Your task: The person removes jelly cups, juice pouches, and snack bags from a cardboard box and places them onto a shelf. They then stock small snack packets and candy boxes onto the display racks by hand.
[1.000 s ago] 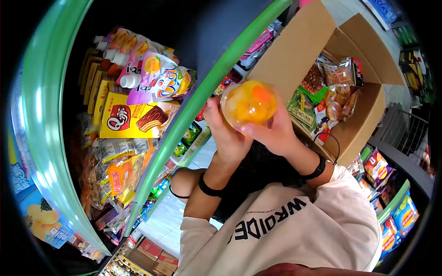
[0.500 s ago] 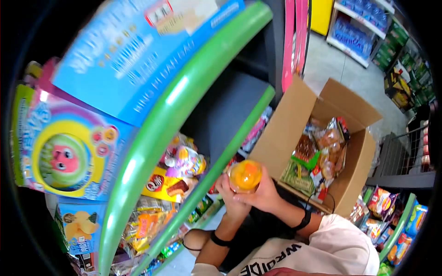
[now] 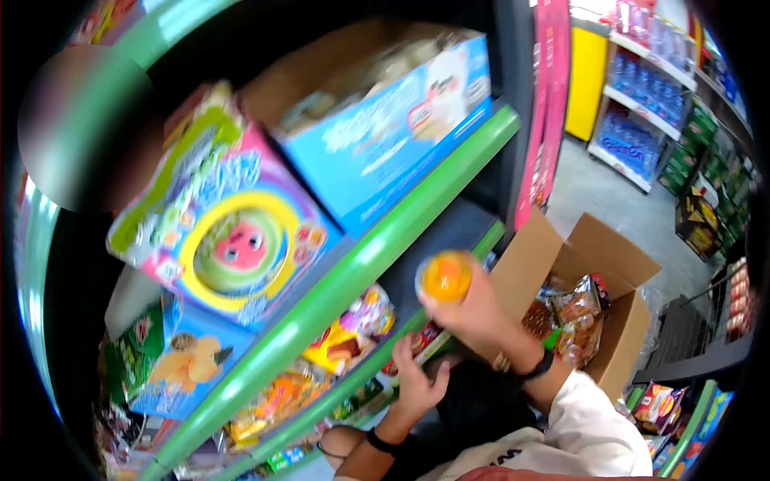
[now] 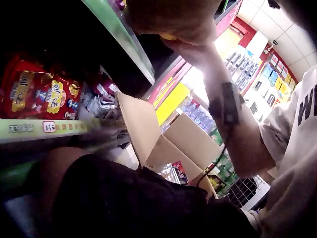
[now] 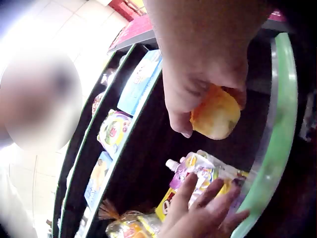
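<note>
My right hand grips a round clear container with yellow-orange contents, lifted near the end of the lower shelf. In the right wrist view its fingers curl round the top of the container, and the lower half shows bare. My left hand is apart from it, fingers spread and holding nothing, beside the shelf's green edge. The right wrist view shows that left hand in front of the spouted drink pouches and a yellow snack box.
An open cardboard box with bagged snacks stands on the floor at the right. Green-edged shelves run along the left, bearing a blue carton and a colourful box. Bottled water racks stand farther back.
Both hands held the container a second ago; now the left hand has let go and sits lower. The right hand alone holds it. The head view has swung, showing more of the upper shelf.
</note>
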`<state>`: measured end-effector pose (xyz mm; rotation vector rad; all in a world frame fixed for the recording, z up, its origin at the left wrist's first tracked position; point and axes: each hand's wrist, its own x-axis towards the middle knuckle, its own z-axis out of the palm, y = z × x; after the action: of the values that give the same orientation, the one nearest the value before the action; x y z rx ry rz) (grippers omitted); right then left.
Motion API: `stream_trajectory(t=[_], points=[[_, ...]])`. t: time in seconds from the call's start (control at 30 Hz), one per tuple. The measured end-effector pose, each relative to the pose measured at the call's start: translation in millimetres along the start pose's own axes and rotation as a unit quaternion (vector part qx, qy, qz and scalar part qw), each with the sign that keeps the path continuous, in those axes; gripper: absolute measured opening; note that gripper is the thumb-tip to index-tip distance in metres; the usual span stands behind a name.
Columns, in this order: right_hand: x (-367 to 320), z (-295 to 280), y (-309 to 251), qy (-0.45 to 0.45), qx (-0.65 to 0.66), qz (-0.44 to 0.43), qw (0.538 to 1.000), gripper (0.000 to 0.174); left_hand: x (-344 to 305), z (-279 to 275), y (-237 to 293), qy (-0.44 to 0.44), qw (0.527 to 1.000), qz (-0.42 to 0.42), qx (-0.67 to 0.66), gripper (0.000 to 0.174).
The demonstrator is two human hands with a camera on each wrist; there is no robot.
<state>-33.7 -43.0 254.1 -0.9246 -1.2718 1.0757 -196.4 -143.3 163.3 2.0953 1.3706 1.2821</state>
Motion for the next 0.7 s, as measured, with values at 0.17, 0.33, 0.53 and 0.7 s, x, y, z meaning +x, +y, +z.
stream_trajectory(t=[0.17,0.33,0.53,0.7], points=[[81,12,45,-0.097,-0.071,-0.065,0.991,0.064,-7,-6,-1,-0.033,0.998,-0.06,0.008,0.08],[130,39,95,-0.217,-0.236,-0.146,0.936,0.079,-11,-9,-11,-0.039,0.998,-0.056,0.017,0.075],[154,70,125,-0.226,-0.218,-0.074,0.947,0.095,-15,-22,-9,-0.108,0.99,-0.086,0.023,0.064],[145,73,102,-0.231,-0.157,-0.096,0.955,0.087,1,-76,13,-0.384,0.913,-0.118,-0.066,0.043]])
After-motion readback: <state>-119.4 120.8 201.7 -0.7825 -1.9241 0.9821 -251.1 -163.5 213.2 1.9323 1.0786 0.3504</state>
